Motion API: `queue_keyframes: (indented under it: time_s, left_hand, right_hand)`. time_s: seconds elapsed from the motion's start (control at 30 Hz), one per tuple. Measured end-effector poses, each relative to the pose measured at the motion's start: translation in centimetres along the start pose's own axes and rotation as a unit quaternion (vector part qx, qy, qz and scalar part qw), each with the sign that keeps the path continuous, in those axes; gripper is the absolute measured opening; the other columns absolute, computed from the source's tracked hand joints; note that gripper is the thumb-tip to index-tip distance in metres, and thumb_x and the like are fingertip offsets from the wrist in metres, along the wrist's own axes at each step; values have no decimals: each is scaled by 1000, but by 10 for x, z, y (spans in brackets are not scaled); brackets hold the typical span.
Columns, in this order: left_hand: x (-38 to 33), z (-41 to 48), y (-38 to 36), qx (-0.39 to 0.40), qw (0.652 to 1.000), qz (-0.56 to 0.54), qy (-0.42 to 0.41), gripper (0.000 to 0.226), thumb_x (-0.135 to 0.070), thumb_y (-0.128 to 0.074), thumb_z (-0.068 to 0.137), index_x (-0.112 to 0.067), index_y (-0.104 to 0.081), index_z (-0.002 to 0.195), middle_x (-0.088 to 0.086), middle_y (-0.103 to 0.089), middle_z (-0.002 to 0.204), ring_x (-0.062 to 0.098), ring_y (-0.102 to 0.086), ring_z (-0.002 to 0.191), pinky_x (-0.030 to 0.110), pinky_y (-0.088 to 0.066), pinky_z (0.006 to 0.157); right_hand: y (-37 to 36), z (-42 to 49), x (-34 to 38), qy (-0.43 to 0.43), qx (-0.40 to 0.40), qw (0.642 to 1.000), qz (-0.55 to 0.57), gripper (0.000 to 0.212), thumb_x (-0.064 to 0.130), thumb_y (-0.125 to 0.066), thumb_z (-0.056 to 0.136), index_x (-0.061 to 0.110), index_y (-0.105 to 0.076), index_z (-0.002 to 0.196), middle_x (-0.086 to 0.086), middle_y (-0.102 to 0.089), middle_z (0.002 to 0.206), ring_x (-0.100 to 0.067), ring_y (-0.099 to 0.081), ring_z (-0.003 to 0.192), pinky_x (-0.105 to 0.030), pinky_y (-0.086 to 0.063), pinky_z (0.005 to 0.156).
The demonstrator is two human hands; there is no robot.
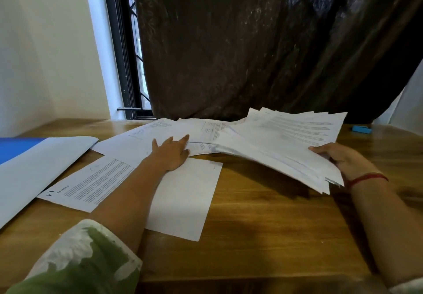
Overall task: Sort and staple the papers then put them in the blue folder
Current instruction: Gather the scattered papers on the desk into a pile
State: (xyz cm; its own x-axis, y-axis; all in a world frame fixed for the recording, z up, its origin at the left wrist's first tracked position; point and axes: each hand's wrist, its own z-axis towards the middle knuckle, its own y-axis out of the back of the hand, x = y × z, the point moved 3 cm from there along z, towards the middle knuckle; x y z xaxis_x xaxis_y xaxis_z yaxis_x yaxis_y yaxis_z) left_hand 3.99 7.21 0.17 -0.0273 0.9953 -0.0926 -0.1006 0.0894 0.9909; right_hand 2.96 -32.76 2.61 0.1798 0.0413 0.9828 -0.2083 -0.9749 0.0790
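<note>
A thick stack of printed papers (281,142) is lifted off the wooden table at the right, and my right hand (338,158) grips its near right corner. My left hand (172,152) lies flat with straight fingers on loose sheets (160,133) spread across the middle of the table. Two more sheets lie nearer me, a printed one (91,184) and a blank one (187,200), under my left forearm. The blue folder (16,147) lies open at the far left, its pale inner flap (39,170) turned toward me. A small blue stapler (361,129) sits at the back right.
The wooden table (263,236) runs to a front edge close to me. A dark curtain (251,42) hangs behind the table, touching its back edge. A window frame (123,53) and a white wall stand at the back left.
</note>
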Motion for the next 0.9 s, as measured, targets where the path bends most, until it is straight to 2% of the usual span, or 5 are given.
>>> queue_keyframes:
  time_s: [0.13,0.3,0.43,0.57,0.9]
  left_hand:
    - [-3,-3,9,-47,999,7,17,66,-55,-37,97,-29,-15,153,4,-33,154,30,-31,140,54,-17,115]
    - [-8,-7,17,-119,992,31,11,48,-62,-50,88,-26,-61,119,3,-48,135,24,-40,129,48,-27,110]
    - [-5,-1,9,-96,995,-4,7,49,-60,-51,88,-25,-52,122,0,-41,147,24,-36,136,53,-15,116]
    - [-1,0,4,-74,990,-116,25,57,-60,-56,86,-29,-35,129,-2,-54,135,23,-54,119,49,-36,108]
    - [-27,-15,25,-150,982,93,-60,35,-43,-38,101,-21,-59,119,0,-65,119,18,-62,99,30,-46,95]
  right_hand:
    - [0,4,0,-6,13,996,-86,14,6,-60,92,17,-56,86,-11,-61,95,-30,-59,88,-46,-47,91]
    - [14,-3,-5,-13,19,994,-106,15,18,-71,85,18,-62,97,-12,-67,102,-36,-62,98,-48,-49,91]
    - [18,-3,-5,-8,25,995,-95,21,17,-72,82,22,-64,101,-11,-68,106,-36,-63,100,-46,-51,85]
    - [22,5,-8,-7,11,994,-110,28,25,-77,76,26,-65,101,-8,-69,109,-36,-63,103,-52,-49,95]
    - [23,-1,-8,-25,-16,998,-64,19,16,-72,82,19,-64,98,-14,-68,107,-39,-64,100,-55,-47,98]
